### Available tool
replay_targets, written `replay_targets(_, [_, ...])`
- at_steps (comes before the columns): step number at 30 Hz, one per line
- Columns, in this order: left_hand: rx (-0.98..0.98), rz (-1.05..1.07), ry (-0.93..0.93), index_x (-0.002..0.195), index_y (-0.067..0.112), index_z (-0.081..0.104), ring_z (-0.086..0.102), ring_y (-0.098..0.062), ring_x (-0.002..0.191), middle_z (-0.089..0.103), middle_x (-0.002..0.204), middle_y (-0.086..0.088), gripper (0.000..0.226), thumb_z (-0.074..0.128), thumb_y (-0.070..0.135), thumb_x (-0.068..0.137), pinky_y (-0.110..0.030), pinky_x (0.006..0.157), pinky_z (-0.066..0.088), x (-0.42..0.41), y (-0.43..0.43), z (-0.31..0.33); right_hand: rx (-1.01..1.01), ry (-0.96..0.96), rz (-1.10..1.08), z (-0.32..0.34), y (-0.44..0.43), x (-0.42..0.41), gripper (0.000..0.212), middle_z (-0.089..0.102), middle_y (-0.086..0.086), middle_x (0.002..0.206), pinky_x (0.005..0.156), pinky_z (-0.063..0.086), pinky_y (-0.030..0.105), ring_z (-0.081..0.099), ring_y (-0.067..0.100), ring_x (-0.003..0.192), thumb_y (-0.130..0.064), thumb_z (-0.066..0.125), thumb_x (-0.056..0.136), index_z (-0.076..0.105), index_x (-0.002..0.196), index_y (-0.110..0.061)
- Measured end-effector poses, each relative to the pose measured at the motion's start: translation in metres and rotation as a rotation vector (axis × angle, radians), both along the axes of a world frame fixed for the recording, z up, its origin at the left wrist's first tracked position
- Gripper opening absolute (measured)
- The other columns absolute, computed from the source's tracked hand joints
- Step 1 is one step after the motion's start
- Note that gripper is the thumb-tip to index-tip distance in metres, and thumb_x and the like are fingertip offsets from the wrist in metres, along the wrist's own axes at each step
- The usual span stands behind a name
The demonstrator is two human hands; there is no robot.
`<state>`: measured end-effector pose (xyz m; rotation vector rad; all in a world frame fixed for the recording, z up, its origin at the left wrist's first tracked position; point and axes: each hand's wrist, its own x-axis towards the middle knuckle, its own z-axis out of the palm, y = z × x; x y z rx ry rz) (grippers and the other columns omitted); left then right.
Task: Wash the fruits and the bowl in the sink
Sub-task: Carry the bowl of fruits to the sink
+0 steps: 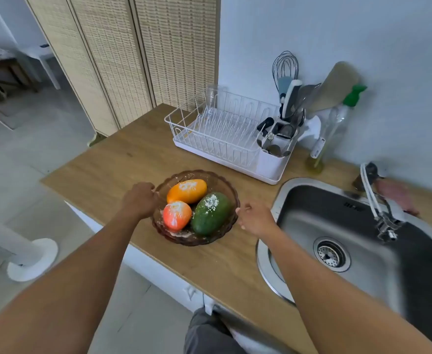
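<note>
A scalloped brown glass bowl (231, 190) sits on the wood-grain worktop (123, 159), left of the steel sink (312, 221), holding three smooth, powder-dusted fruits (211, 213). The left hand (139, 200) curls onto its rim; the right hand (254, 218), loosely curled, touches the opposite edge.

Brown-tinted glass bowl (225, 186); white-dusted orange fruit (187, 191), red fruit (177, 215), green fruit (211, 213); wood-grain counter (123, 162).

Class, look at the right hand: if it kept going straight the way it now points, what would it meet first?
The right hand points left toward the bowl. It would most likely meet the rim first, then the green fruit; whether it already touches the rim is unclear.
</note>
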<state>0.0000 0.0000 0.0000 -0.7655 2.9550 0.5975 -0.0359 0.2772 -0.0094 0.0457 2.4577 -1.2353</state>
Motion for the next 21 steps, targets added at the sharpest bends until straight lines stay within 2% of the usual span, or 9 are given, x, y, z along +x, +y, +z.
replay_targets(2, [0.065,0.068,0.027,0.126,0.002,0.062,0.054,-0.038,0.121,0.06,0.129,-0.022,0.039,0.054,0.022,0.093,-0.041,0.097,0.045,-0.002,-0.004,-0.001,-0.056,-0.039,-0.056,-0.002,-0.002,-0.003,0.015,0.068,0.014,0.085,0.082,0.058,0.046,0.066,0.025,0.074,-0.023,0.056,0.091,0.058,0.083,-0.011])
replay_targets(5, [0.157,0.097,0.059,0.087,-0.002,0.074,0.064,-0.039,0.097,0.071,0.093,-0.023,0.024,0.054,0.012,0.086,-0.041,0.079,0.053,-0.001,-0.007,-0.008,-0.086,-0.095,-0.112,-0.004,-0.007,-0.003,0.015,0.067,0.011,0.077,0.077,0.06,0.042,0.063,0.022,0.062,-0.015,0.053,0.094,0.058,0.081,-0.012])
replay_targets(6, [0.176,0.099,0.059,0.083,-0.003,0.074,0.065,-0.039,0.093,0.072,0.088,-0.023,0.024,0.055,0.011,0.086,-0.04,0.077,0.053,-0.001,-0.006,-0.009,-0.083,-0.099,-0.127,-0.005,-0.008,-0.003,0.017,0.066,0.01,0.075,0.077,0.06,0.041,0.062,0.021,0.06,-0.013,0.052,0.094,0.059,0.078,-0.014])
replay_targets(11, [0.245,0.14,0.091,0.088,-0.004,0.072,0.063,-0.038,0.094,0.07,0.094,-0.024,0.025,0.058,0.017,0.093,-0.033,0.072,0.043,0.0,-0.002,-0.009,-0.039,-0.101,-0.172,-0.007,-0.009,-0.002,0.022,0.069,0.014,0.071,0.08,0.059,0.04,0.067,0.027,0.061,-0.007,0.049,0.091,0.058,0.072,-0.014])
replay_targets(15, [0.32,0.12,0.113,0.093,-0.002,0.075,0.065,-0.037,0.093,0.072,0.093,-0.023,0.022,0.061,0.015,0.091,-0.037,0.079,0.051,0.002,0.005,-0.006,-0.028,-0.098,-0.189,-0.007,0.002,0.003,0.02,0.066,0.01,0.063,0.083,0.058,0.044,0.071,0.028,0.065,-0.011,0.051,0.091,0.057,0.073,-0.013])
replay_targets(21, [0.408,0.051,0.087,0.086,-0.003,0.075,0.069,-0.039,0.082,0.072,0.083,-0.025,0.02,0.062,0.012,0.09,-0.043,0.078,0.057,0.006,0.04,-0.006,0.01,-0.07,-0.25,-0.004,0.043,0.012,0.024,0.062,0.008,0.058,0.065,0.058,0.035,0.062,0.021,0.045,-0.009,0.052,0.091,0.056,0.067,-0.009])
